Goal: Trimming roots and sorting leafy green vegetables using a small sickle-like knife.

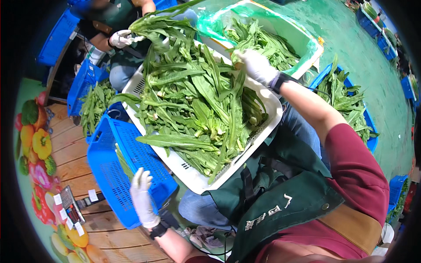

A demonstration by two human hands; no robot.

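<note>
A white plastic basket (172,169) before me is heaped with long green leafy vegetables (197,95), some showing pale cut stem ends. My right hand (258,67), in a white glove, is over the basket's far right side, fingers bent among the leaves. Whether they pinch a leaf is hard to make out. White-gloved too, my left hand (143,199) is raised at the near side of a blue plastic basket (108,164), fingers extended and nothing visible in them. A single leaf (124,162) lies in that blue basket, just beyond the fingertips.
Behind stands a white foam box (279,16) lined with green plastic, holding more leaves. Leaf-filled blue crates stand right (371,131) and left (77,88). Opposite, a co-worker's gloved hand (121,38) holds a leafy bunch (161,26). Wooden planks (79,164) lie left.
</note>
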